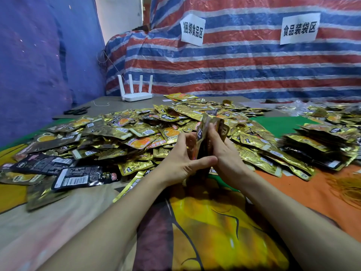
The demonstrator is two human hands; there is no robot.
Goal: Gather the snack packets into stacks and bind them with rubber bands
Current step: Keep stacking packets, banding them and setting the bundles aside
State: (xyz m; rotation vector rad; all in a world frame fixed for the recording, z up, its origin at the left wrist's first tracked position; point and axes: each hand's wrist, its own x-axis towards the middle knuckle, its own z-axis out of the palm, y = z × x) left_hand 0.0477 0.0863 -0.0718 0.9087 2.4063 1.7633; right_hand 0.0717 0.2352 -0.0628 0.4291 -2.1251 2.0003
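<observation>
A stack of gold snack packets (205, 132) stands on edge in the middle of the table, pressed between both hands. My left hand (181, 159) grips its left side with the thumb across the front. My right hand (224, 155) clamps the right side. Behind them spreads a big loose heap of gold and black packets (125, 133). More packets lie piled at the right (320, 147). A tangle of yellow rubber bands (345, 187) lies on the orange cloth at the far right.
A white router (136, 94) with antennas stands at the back of the table, black scissors (77, 110) left of it. A striped tarp with two paper signs (192, 29) forms the back wall. A colourful printed cloth (205, 222) covers the near table.
</observation>
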